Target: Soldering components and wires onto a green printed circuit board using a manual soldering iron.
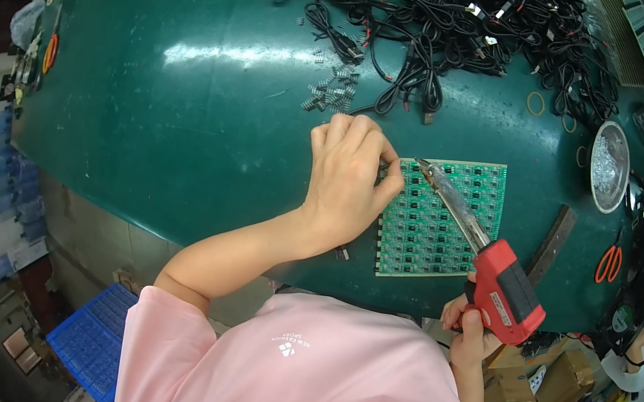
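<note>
The table [182, 128] is smooth and glossy, glaring white toward eleven o'clock. Nearer three, the soldering gun [497, 277] pairs plastic with a shiny metal tube, above a bumpy circuit board [422, 234]. Cables [443, 18] at one have smooth, faintly shiny coats; the shirt [345, 373] at six is matt cloth.

a broad green table [123, 127] fills much of the view, its glossy top catching a white streak of light [235, 59]; beyond its lower-left edge shows a greyish floor [94, 232].
</note>
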Demonstrator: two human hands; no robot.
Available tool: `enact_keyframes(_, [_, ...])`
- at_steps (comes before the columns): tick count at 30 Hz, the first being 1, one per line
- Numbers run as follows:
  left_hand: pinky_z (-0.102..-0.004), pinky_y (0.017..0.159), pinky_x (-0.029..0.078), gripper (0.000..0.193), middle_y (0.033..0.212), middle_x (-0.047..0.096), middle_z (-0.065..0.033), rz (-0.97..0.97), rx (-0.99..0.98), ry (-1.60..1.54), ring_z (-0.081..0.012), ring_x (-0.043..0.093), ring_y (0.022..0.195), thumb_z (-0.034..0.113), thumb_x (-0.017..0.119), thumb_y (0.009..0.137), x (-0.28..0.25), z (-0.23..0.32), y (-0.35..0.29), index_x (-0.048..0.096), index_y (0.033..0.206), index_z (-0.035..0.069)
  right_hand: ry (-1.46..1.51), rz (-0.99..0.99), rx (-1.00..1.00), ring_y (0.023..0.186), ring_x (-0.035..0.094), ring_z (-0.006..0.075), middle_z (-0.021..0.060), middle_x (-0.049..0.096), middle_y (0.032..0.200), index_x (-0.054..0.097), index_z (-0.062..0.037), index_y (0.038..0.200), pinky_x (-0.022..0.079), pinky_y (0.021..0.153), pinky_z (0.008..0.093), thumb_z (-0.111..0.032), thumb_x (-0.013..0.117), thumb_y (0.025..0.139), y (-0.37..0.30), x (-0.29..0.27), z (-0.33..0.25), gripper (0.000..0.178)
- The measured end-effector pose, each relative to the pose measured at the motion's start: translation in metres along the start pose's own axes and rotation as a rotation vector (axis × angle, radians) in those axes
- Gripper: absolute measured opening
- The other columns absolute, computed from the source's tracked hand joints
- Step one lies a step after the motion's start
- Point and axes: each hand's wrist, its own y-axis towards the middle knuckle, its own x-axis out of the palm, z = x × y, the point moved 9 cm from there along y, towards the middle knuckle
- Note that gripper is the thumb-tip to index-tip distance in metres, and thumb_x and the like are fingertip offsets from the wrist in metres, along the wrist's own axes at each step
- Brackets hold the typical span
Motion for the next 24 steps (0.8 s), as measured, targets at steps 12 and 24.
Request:
enact_keyframes(12, [-0.036,0.079,0.034,0.015,0.087,0.056,-0.0034,-0.102,0.029,-0.052,-0.0234,0.049,0.089,0.006,0.072,0.071,-0.006,-0.002,0.003,0.062,0.082,0.007,0.167,0.03,-0.001,0.043,0.046,0.0152,0.0089,0.048,0.055,0.04,0.0103,0.12,0.044,0.042,0.0301,-0.027,0.051,0.094,0.013,0.0,0.012,0.046])
enact_keyframes(24, [-0.0357,0.082,0.037,0.014,0.084,0.06,-0.0014,-0.146,0.288,-0.001,-0.0216,0.052,0.087,0.004,0.07,0.074,-0.005,0.017,0.006,0.063,0.086,0.007,0.207,0.144,-0.098,0.042,0.048,0.0158,0.006,0.044,0.051,0.042,0.0099,0.119,0.052,0.051,0.0336,-0.032,0.046,0.096,0.031,0.006,0.012,0.048])
